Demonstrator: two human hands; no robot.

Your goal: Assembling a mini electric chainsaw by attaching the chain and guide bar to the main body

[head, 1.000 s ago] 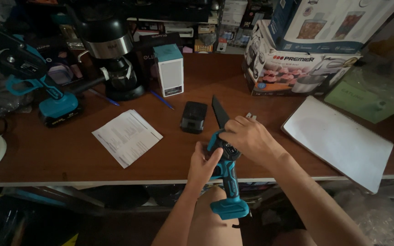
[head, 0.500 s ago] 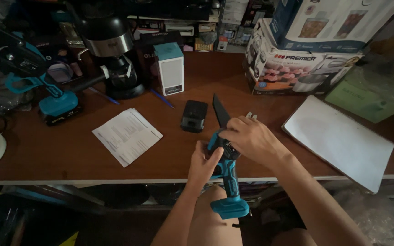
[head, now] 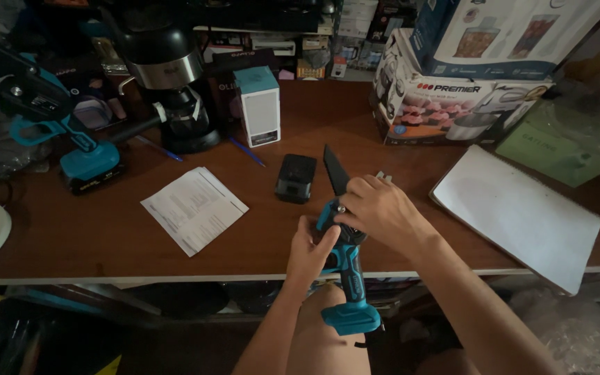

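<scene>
Teal cordless pruner sits gripped in both our hands, left hand on its handle, right hand over the head, black battery lying unattached at eleven o'clock on the desk.

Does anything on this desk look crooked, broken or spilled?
Nothing looks broken or spilled. The paper sheet lies askew to the desk edge, and the white pad overhangs it at the right. Both hands, left hand and right hand, hold the blue power tool.
</scene>
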